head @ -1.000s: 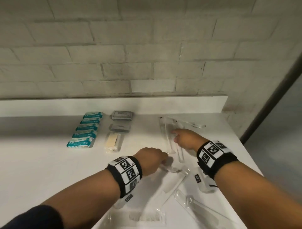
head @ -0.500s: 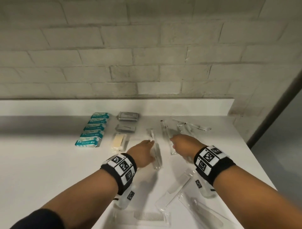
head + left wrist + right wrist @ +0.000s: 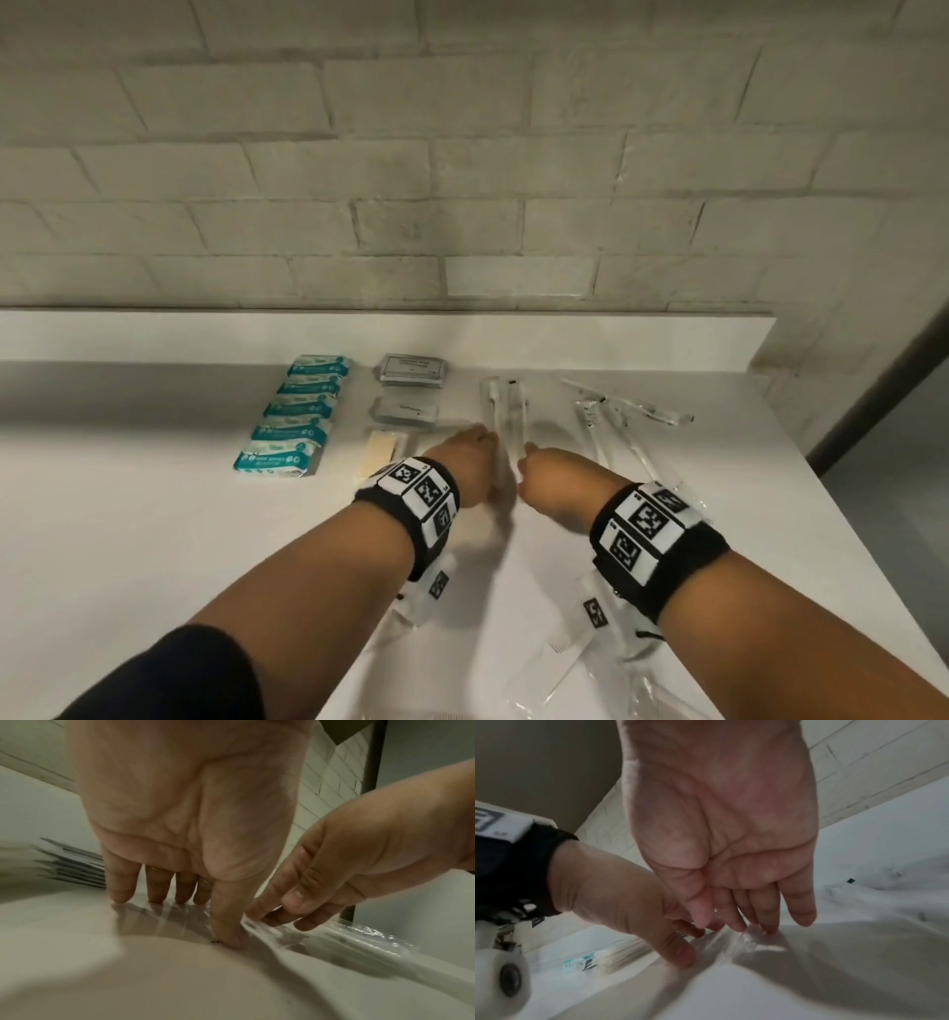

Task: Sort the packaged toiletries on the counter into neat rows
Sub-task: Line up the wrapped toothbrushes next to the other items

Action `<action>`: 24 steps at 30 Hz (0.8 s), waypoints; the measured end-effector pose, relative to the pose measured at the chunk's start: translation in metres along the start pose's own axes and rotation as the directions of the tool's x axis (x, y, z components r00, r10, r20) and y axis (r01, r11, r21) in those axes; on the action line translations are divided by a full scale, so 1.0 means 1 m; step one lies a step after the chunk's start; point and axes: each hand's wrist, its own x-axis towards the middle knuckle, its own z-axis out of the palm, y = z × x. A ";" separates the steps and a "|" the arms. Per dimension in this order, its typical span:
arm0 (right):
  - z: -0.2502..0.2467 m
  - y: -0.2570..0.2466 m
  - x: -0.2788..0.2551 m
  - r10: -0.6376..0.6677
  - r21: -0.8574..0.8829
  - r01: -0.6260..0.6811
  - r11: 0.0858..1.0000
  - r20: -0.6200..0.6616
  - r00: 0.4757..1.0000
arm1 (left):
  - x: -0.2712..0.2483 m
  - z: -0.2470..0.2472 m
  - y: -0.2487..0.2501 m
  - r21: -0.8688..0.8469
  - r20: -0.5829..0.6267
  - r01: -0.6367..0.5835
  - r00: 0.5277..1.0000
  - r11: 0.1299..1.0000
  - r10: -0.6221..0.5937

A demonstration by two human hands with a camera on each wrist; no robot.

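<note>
Two clear-wrapped toothbrushes lie side by side on the white counter, pointing at the wall. My left hand rests on the left one, its straight fingers pressing the wrapper flat and the thumb down beside it. My right hand touches the right pack with straight fingertips. Neither hand curls round anything. The near ends of both packs are hidden under the hands.
A column of teal packets lies at the left, then two grey sachets and a soap bar. Loose wrapped toothbrushes lie to the right. Wrapped combs lie under my forearms. The counter's right edge is close.
My left hand carried a wrapped toothbrush from the counter's middle to the back and laid it beside the one under my right hand. Both hands moved toward the wall.
</note>
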 end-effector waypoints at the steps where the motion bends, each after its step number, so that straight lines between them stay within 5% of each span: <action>1: -0.002 -0.001 0.002 0.004 0.019 -0.004 1.000 -0.007 1.000 | 0.009 0.000 -0.004 0.016 -0.010 -0.014 1.000 1.000 0.014; 7: -0.018 -0.001 0.018 -0.111 0.086 0.113 0.990 -0.018 0.994 | 0.035 -0.003 -0.018 -0.014 -0.089 -0.133 0.987 0.991 0.131; 10: -0.022 0.015 0.017 -0.142 0.051 0.146 0.988 -0.084 0.986 | 0.034 -0.002 -0.018 0.063 0.008 -0.214 0.977 0.975 0.214; 14: -0.027 0.051 0.001 0.136 -0.057 -0.156 0.986 -0.260 0.956 | 0.029 0.002 -0.009 0.076 0.080 -0.236 0.970 0.969 0.230; 21: -0.016 0.070 -0.005 0.376 0.099 -0.374 0.922 -0.008 0.926 | 0.036 0.012 0.006 0.130 0.047 -0.206 0.978 0.970 0.202; 24: -0.021 0.066 0.005 0.371 0.443 -0.360 0.821 0.065 0.926 | 0.036 0.013 0.007 0.118 0.016 -0.207 0.978 0.971 0.207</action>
